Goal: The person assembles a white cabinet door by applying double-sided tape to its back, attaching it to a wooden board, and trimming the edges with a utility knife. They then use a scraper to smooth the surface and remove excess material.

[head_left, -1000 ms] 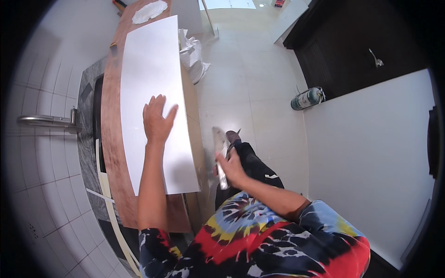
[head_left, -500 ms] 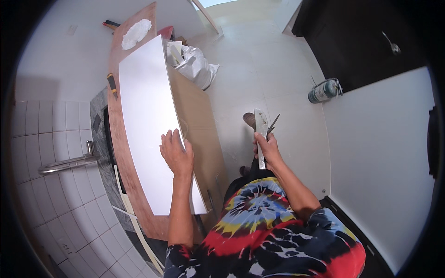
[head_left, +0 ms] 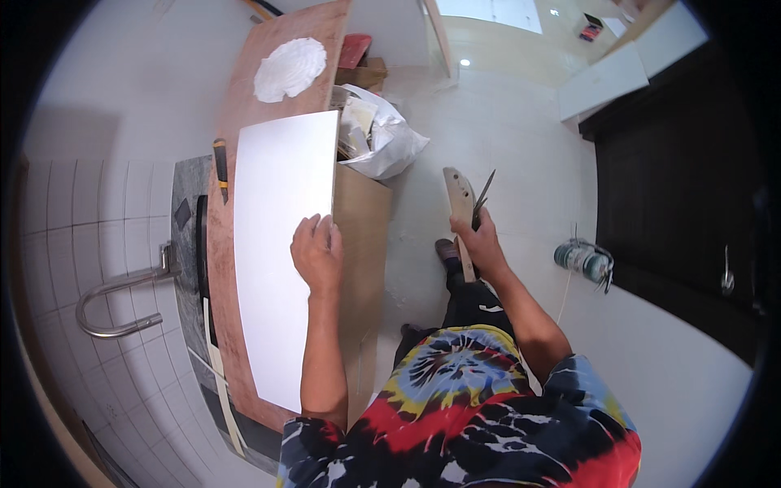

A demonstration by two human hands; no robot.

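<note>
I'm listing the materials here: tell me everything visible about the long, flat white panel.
The long, rectangular, plain white panel looks smooth and thin, perhaps laminate. It lies lengthwise on a reddish-brown wooden board, which shows along its left side. The left hand touches its right edge; the forearm hides part of it.

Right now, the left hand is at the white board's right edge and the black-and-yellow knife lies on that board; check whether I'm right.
Not quite: the head view shows the knife on the brown wood, left of the white board. The left hand is at the board's right edge.
</note>
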